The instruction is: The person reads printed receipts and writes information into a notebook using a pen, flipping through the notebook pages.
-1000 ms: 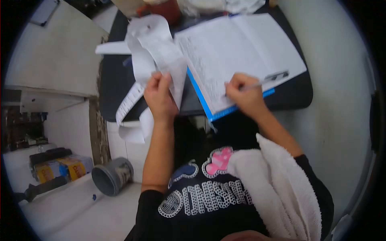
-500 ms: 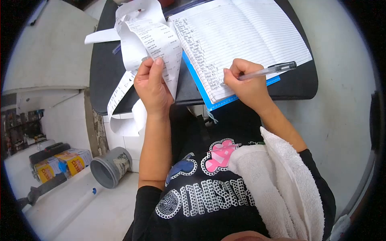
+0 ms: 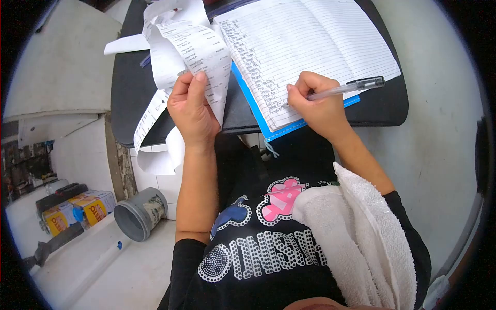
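My left hand [image 3: 194, 108] pinches a long printed receipt [image 3: 206, 51] between thumb and fingers. The paper strip curls back over the table and droops past its front edge. In my right hand [image 3: 319, 106] is a clear pen with a black cap [image 3: 356, 87] pushed on its back end. Its tip is down by the lower left of an open lined notebook [image 3: 310, 46], largely hidden by my fingers. A column of handwritten lines runs down the notebook's left side. Under the pages shows a blue cover [image 3: 289, 129], with a light blue cord hanging from it.
The black table [image 3: 382, 111] has a rounded front edge close to my body. A white towel [image 3: 361, 237] hangs over my shirt. On the floor at left lie a grey bucket [image 3: 135, 217], tipped over, and yellow-and-white boxes [image 3: 95, 209].
My left hand and the receipt appear slightly farther left, along with the table and floor items. My right hand stays at nearly the same spot on the page, still gripping the pen.
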Demonstrator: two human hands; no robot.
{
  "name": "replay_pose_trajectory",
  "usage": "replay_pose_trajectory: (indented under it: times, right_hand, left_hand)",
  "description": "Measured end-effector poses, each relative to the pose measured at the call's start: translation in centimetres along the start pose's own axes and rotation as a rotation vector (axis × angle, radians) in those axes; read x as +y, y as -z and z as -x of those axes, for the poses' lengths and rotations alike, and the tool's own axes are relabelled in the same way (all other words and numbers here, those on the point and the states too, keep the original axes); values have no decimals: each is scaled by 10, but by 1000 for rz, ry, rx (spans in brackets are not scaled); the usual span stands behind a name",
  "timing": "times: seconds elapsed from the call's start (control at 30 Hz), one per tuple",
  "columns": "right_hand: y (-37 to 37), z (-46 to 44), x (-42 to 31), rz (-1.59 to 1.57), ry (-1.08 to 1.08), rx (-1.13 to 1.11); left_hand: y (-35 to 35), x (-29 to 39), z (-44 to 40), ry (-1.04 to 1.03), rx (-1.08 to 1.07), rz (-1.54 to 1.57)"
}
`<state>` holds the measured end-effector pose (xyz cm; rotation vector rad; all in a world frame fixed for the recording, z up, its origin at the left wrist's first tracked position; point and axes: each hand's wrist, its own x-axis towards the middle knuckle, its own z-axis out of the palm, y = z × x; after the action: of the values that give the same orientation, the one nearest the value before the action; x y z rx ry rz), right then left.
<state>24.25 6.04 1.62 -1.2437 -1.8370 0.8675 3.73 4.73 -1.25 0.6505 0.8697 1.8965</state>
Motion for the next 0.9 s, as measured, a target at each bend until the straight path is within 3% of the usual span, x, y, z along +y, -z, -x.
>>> replay_pose_trajectory:
  times: [0.13, 0.23, 0.33, 0.9]
  right_hand:
    - [1, 1, -1, -64, -64, -4]
    - [1, 0, -1, 22, 23, 4]
    - [2, -2, 1, -122, -55, 22]
    - [4, -1, 2, -48, -10, 25]
  left_hand:
    - [2, 0, -1, 16, 25, -16]
    - [1, 0, 0, 11, 17, -12]
    - [3, 0, -1, 25, 1, 15]
    - [0, 1, -1, 5, -3, -7]
